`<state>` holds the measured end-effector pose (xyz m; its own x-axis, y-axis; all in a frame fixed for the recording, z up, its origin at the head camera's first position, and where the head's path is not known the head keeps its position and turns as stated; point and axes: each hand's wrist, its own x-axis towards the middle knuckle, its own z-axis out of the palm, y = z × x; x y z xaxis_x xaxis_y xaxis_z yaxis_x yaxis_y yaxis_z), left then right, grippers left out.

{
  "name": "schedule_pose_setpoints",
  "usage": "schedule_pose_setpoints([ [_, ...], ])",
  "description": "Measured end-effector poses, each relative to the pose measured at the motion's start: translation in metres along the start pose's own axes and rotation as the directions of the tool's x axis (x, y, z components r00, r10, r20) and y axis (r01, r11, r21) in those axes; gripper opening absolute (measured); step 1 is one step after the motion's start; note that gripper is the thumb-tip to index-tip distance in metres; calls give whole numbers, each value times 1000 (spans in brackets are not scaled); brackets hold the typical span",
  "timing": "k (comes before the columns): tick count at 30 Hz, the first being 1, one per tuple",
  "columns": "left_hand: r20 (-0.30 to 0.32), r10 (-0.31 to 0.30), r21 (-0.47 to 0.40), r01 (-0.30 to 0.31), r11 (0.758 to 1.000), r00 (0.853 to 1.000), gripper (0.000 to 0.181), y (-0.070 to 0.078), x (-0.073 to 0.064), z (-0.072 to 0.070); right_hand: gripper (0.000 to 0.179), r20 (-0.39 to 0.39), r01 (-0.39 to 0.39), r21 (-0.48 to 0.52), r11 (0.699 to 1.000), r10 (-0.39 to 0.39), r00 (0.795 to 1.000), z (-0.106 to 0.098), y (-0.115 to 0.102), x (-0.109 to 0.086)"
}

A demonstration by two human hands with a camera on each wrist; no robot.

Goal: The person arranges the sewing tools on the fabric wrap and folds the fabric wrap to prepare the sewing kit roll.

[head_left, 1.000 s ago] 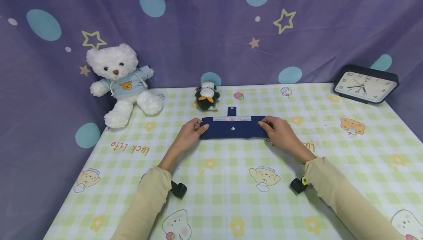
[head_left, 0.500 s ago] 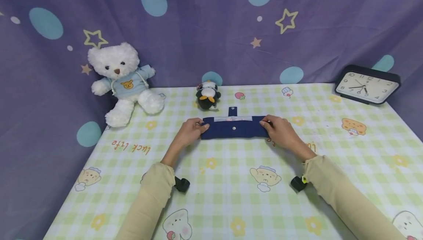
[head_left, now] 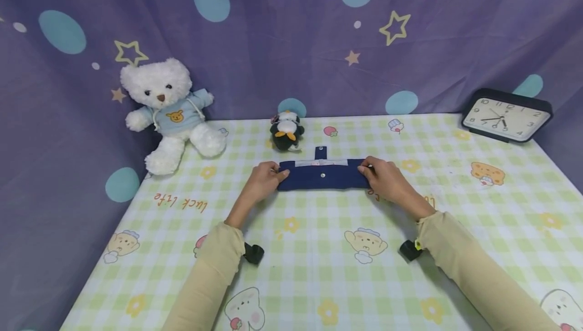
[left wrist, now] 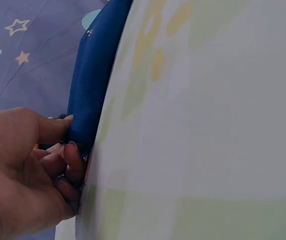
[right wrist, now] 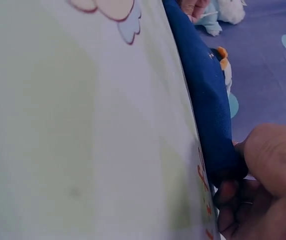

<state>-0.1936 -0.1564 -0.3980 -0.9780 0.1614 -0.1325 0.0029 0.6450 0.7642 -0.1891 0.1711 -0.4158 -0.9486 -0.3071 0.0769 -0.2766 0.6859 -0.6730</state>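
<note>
A flat navy blue fabric pouch (head_left: 307, 179) lies crosswise on the table, with a metal snap stud (head_left: 323, 175) on its front. From its far edge a short strap (head_left: 321, 153) with a matching snap points away, unfastened. Pale patterned material (head_left: 300, 163) shows in a strip along that edge. My left hand (head_left: 264, 181) pinches the pouch's left end, thumb on top and fingers beneath, as the left wrist view shows. At the right end, my right hand (head_left: 387, 179) grips it the same way between thumb and fingers.
Behind the pouch sits a small penguin plush (head_left: 286, 132). A white teddy bear (head_left: 166, 113) leans at the back left, and a black-framed clock (head_left: 506, 117) stands at the back right. A checked cloth (head_left: 314, 270) covers the table; a purple curtain (head_left: 282, 57) hangs behind.
Both hands keep their hold on the pouch's two ends, and the pouch stays nearly in place. The left forearm has shifted slightly to the right.
</note>
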Motion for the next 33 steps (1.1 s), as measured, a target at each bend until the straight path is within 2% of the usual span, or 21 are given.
schedule_pose_setpoints([
  [8,-17,23,-43,-24,999,1000,26,-3,-3,2,20,7,-9,92,996,8,1000,3,2,-3],
  [15,-40,16,-54,-18,998,999,28,-1,-3,5,23,2,-19,59,998,19,1000,1,1,-1],
  [21,-49,29,-30,-31,999,998,29,0,-4,6,24,4,-37,86,996,37,999,0,2,-1],
  [29,-81,28,-43,-32,999,996,26,0,-4,9,24,-6,-55,104,993,56,998,0,1,-2],
  [33,-84,12,-55,-17,998,996,26,1,-4,9,23,-13,-26,31,999,27,1000,-3,-1,-1],
])
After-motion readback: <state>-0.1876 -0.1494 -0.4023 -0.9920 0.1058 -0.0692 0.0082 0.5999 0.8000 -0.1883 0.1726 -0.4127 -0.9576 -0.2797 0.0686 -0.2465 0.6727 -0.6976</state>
